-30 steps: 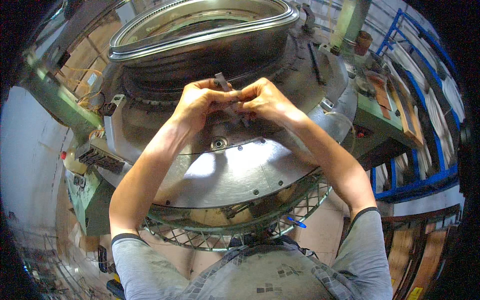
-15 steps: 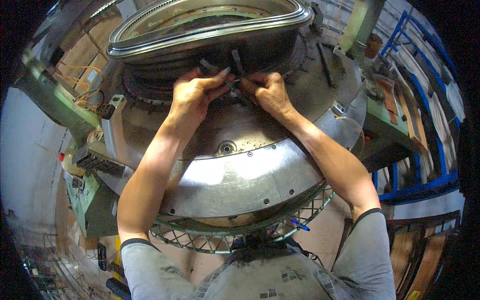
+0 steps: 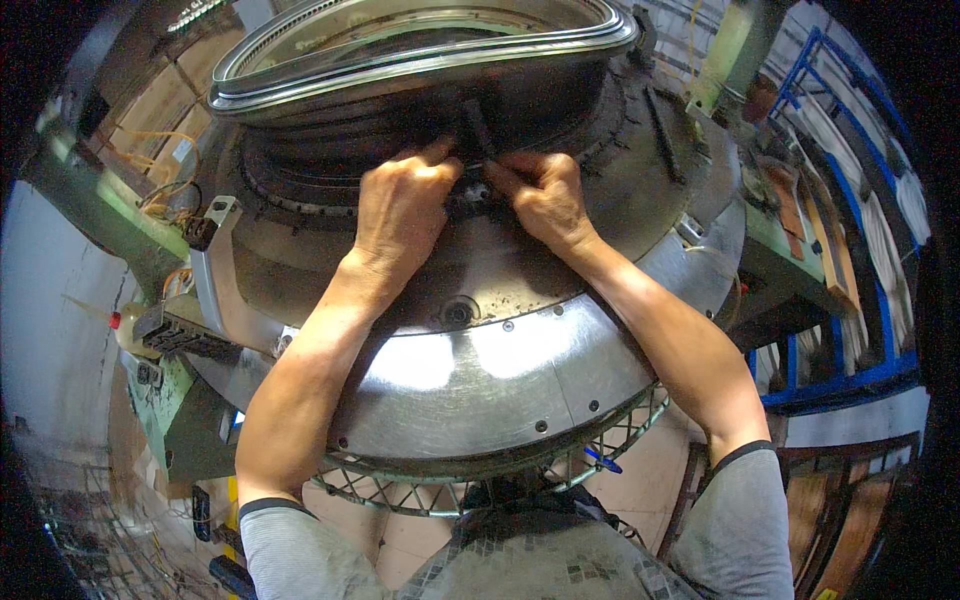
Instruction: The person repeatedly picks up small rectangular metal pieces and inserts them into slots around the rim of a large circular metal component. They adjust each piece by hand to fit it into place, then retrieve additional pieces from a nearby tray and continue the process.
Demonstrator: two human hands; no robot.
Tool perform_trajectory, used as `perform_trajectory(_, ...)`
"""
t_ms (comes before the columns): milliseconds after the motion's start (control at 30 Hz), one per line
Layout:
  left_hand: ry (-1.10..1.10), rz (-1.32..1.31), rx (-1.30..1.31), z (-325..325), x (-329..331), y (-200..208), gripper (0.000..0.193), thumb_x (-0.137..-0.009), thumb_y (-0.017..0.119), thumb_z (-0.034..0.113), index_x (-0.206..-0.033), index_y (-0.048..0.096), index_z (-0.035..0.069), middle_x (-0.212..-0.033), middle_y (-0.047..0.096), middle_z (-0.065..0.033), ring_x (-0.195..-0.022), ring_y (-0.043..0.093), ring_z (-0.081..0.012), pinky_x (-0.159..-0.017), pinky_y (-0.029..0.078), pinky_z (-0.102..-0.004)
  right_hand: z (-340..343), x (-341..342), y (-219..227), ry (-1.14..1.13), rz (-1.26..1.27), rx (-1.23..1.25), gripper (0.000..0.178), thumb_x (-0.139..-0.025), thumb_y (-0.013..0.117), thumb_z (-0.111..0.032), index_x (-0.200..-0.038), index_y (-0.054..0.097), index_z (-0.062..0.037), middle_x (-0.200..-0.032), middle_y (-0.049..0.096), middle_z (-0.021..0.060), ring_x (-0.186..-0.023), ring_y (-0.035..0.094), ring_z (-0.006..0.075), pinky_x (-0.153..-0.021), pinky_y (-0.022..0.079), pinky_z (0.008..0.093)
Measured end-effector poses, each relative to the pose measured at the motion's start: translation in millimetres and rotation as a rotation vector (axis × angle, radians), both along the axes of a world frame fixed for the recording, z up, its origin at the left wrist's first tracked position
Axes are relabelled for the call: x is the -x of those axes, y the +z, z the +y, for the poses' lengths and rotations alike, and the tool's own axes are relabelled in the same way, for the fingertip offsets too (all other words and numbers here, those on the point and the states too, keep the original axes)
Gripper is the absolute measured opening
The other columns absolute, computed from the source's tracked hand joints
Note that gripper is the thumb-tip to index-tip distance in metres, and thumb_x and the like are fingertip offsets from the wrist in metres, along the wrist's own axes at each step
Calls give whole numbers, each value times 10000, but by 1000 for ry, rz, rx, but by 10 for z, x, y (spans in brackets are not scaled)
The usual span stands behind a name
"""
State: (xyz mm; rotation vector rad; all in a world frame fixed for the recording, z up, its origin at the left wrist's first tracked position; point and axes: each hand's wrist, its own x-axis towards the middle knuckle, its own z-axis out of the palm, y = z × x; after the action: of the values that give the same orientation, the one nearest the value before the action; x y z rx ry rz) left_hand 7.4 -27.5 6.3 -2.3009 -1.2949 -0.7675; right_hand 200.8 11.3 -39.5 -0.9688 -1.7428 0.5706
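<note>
Both my hands work close together at the base of a dark cylinder (image 3: 330, 145), which rises from a round metal machine bed (image 3: 620, 225). My left hand (image 3: 408, 205) has its back up and its fingers curled toward the cylinder wall; what they grip, if anything, is hidden. My right hand (image 3: 548, 198) is closed in a pinch, its fingertips by the lower end of a narrow dark strip (image 3: 477, 125) that stands against the cylinder. Between the hands shows a small metal fitting (image 3: 477, 190) on the ring at the cylinder's foot.
A shiny curved rim (image 3: 450, 55) tops the cylinder. Green machine posts (image 3: 110, 225) stand at both sides, with an upright metal bracket (image 3: 222, 265) at left. A dark bar (image 3: 662, 135) lies on the bed at right. Beyond it is a blue rack (image 3: 885, 375).
My left hand has turned so its back faces up, and a dark block near its fingers is out of sight. My right hand has shifted slightly, still pinching. The view has moved a little.
</note>
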Motion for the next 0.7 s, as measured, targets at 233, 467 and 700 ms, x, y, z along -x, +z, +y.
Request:
perform_trajectory(233, -37, -20, -32, 38, -49, -98, 125, -687, 641, -36, -775, 696, 32, -1252, 661, -196, -823, 728, -347, -713, 614, -428, 24, -9, -5, 20, 20, 19, 170, -867, 698, -123, -941, 761, 16, -825, 746, 136, -712, 645, 147, -668, 513, 307)
perform_trajectory(467, -40, -57, -27, 65, -53, -138, 137, -688, 641, -34, -791, 700, 34, -1284, 649, -184, -836, 729, -341, -714, 615, -433, 40, -14, -18, -23, -10, -39, 210, -798, 688, -165, -899, 770, 0, -821, 718, 236, -685, 716, 296, -676, 552, 379)
perform_trajectory(700, -53, -56, -39, 55, -53, -124, 156, -664, 646, -62, -791, 686, 18, -1341, 620, -172, -849, 731, -338, -720, 617, -427, 41, -3, -15, -33, 11, -34, 228, -803, 688, -176, -904, 762, 14, -822, 715, 244, -686, 715, 301, -677, 550, 376)
